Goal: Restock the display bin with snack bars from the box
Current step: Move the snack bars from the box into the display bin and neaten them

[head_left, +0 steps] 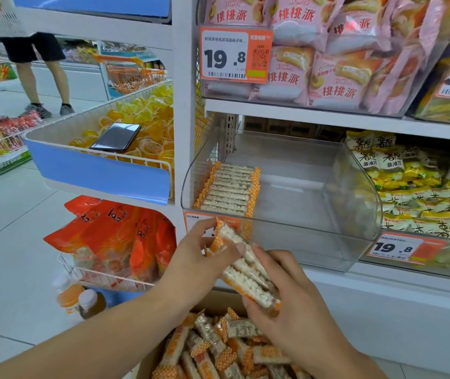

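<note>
A small stack of white puffed-rice snack bars with orange checkered wrapper ends is held between both hands, just below the front of the clear display bin. My left hand pinches the stack's upper end. My right hand grips its lower end. Inside the bin, one neat row of bars stands against the left wall; the rest of the bin is bare. The cardboard box below my hands holds several loose bars.
A blue-fronted wire basket of yellow jelly cups with a phone on top juts out at left. Orange packets and bottles sit below it. Neighbouring bins hold pink and yellow snack packs. A person stands far left in the aisle.
</note>
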